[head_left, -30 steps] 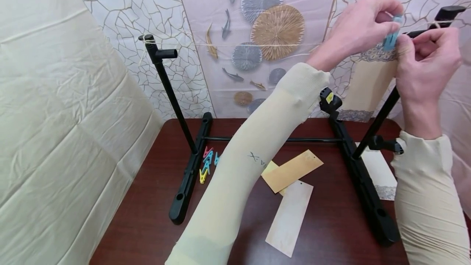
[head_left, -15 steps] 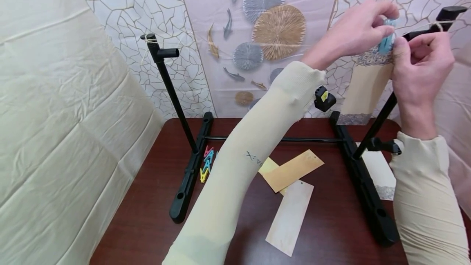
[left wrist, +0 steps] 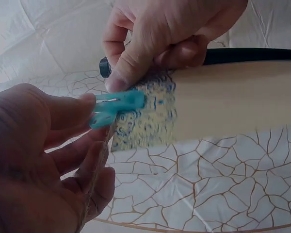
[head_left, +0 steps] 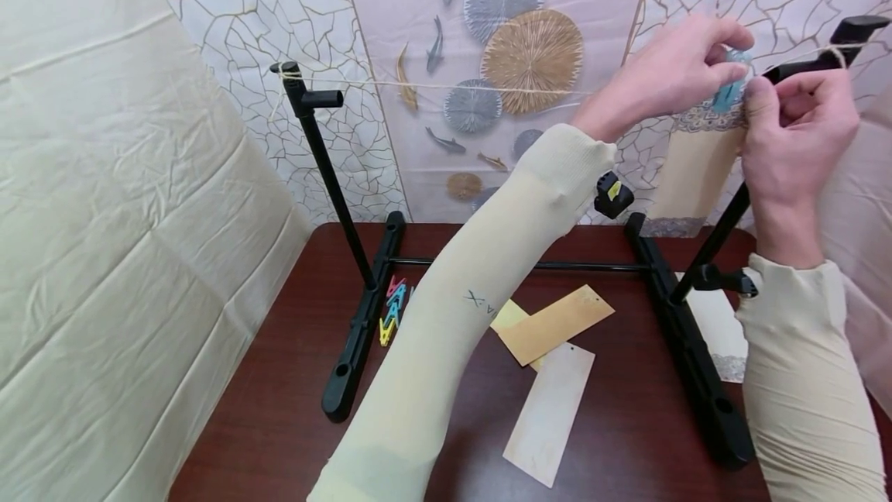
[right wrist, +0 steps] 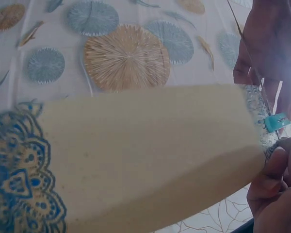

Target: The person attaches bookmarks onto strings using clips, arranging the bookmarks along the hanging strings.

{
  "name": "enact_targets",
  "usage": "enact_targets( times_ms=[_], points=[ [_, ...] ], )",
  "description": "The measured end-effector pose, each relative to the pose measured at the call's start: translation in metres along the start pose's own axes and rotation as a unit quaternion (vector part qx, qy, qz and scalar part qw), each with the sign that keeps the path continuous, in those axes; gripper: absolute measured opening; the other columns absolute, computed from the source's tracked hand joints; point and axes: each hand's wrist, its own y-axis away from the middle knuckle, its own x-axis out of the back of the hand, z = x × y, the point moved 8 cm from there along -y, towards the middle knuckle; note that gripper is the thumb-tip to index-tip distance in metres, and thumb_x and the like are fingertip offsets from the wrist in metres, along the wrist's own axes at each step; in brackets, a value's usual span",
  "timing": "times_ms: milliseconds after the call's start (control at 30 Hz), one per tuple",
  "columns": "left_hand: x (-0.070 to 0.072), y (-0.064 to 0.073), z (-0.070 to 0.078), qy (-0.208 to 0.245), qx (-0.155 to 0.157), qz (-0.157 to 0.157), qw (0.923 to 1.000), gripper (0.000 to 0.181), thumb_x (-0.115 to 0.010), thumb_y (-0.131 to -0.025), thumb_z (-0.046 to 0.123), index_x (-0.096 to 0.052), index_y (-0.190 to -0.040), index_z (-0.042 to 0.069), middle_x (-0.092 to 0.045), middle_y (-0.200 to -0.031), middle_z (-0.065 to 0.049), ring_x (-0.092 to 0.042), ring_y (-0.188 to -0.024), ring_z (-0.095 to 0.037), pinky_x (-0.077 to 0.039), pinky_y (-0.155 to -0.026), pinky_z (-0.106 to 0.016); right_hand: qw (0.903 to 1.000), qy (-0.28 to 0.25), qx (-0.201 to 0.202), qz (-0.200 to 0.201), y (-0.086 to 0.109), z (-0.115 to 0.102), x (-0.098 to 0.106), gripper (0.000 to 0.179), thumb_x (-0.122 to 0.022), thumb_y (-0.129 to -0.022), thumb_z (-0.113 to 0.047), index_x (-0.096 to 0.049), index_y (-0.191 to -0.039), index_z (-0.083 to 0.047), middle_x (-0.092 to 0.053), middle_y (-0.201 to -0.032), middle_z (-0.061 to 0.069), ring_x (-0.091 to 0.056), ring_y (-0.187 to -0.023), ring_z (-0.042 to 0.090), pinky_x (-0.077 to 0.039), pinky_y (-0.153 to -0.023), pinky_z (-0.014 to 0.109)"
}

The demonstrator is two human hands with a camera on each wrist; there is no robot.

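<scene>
In the head view, my left hand (head_left: 662, 76) is at the upper right. It pinches a blue clothespin (left wrist: 121, 102) between thumb and fingers. The clothespin's jaws lie over the patterned top end of a beige card (head_left: 697, 169) with blue lace-like bands at both ends. A thin string (left wrist: 93, 184) runs past the left fingers to the clothespin. Beside it, my right hand (head_left: 797, 138) pinches the card's top edge with the thumb in front. The card hangs down from there. Whether the string lies inside the clothespin's jaws is hard to tell.
The string is tied between two black posts of a stand, the left post (head_left: 327, 177) and the right post (head_left: 725, 227). On the brown table (head_left: 265, 409) lie several clothespins (head_left: 392, 312), a tan card (head_left: 554, 324), a whitish card (head_left: 550, 413) and a lace-edged white card (head_left: 714, 324).
Both hands, with the clothespin and the card, have moved slightly down and left. Their grips look the same. The loose things on the table have not moved.
</scene>
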Motion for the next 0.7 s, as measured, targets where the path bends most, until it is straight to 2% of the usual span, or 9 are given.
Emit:
enact_targets(
  times_ms=[233, 367, 433, 500, 600, 700],
  points=[
    [0.004, 0.011, -0.003, 0.011, -0.009, 0.004, 0.9999, 0.045, -0.057, -0.099, 0.033, -0.046, -0.142, 0.029, -0.058, -0.132, 0.014, -0.054, -0.118, 0.007, -0.038, -0.091, -0.004, 0.9999, 0.014, 0.001, -0.003, 0.003, -0.007, -0.002, 0.018, -0.067, -0.085, -0.009, -0.059, -0.074, -0.022, -0.051, -0.052, -0.015, -0.042, -0.043, -0.005, -0.032, -0.049, 0.011],
    [0.013, 0.024, -0.006, -0.020, -0.022, 0.021, 0.9993, 0.045, -0.054, -0.100, 0.035, -0.045, -0.144, 0.030, -0.057, -0.134, 0.015, -0.052, -0.119, 0.006, -0.037, -0.090, -0.003, 0.9992, 0.039, 0.004, -0.010, 0.006, -0.014, 0.003, 0.019, -0.063, -0.088, -0.010, -0.060, -0.075, -0.023, -0.056, -0.058, -0.017, -0.043, -0.042, -0.007, -0.034, -0.048, 0.008],
    [0.019, 0.030, -0.006, -0.039, -0.039, 0.038, 0.9977, 0.042, -0.052, -0.101, 0.036, -0.047, -0.142, 0.029, -0.056, -0.137, 0.015, -0.050, -0.122, 0.006, -0.034, -0.091, -0.001, 0.9983, 0.053, 0.010, -0.022, 0.009, -0.017, 0.006, 0.018, -0.060, -0.091, -0.011, -0.060, -0.077, -0.024, -0.062, -0.065, -0.018, -0.043, -0.040, -0.008, -0.036, -0.046, 0.007],
    [0.026, 0.036, -0.005, -0.063, -0.065, 0.064, 0.9939, 0.039, -0.049, -0.102, 0.036, -0.050, -0.139, 0.027, -0.054, -0.139, 0.016, -0.046, -0.127, 0.006, -0.029, -0.094, 0.001, 0.9981, 0.053, -0.001, -0.032, 0.013, -0.018, 0.010, 0.018, -0.059, -0.093, -0.011, -0.058, -0.080, -0.024, -0.067, -0.071, -0.016, -0.044, -0.039, -0.006, -0.036, -0.044, 0.007],
    [0.034, 0.044, -0.002, -0.094, -0.108, 0.101, 0.9845, 0.034, -0.047, -0.103, 0.035, -0.055, -0.134, 0.023, -0.056, -0.136, 0.014, -0.045, -0.128, 0.004, -0.024, -0.098, 0.001, 0.9975, 0.052, -0.019, -0.044, 0.019, -0.015, 0.016, 0.018, -0.057, -0.094, -0.010, -0.058, -0.081, -0.023, -0.070, -0.078, -0.014, -0.044, -0.037, -0.005, -0.036, -0.043, 0.008],
    [0.039, 0.053, 0.001, -0.103, -0.142, 0.129, 0.9759, 0.031, -0.047, -0.103, 0.032, -0.058, -0.130, 0.020, -0.059, -0.132, 0.012, -0.046, -0.127, 0.003, -0.022, -0.100, 0.001, 0.9947, 0.077, -0.051, -0.044, 0.024, -0.005, 0.025, 0.016, -0.057, -0.095, -0.012, -0.057, -0.083, -0.023, -0.071, -0.080, -0.014, -0.045, -0.039, -0.004, -0.037, -0.045, 0.008]
  ],
)
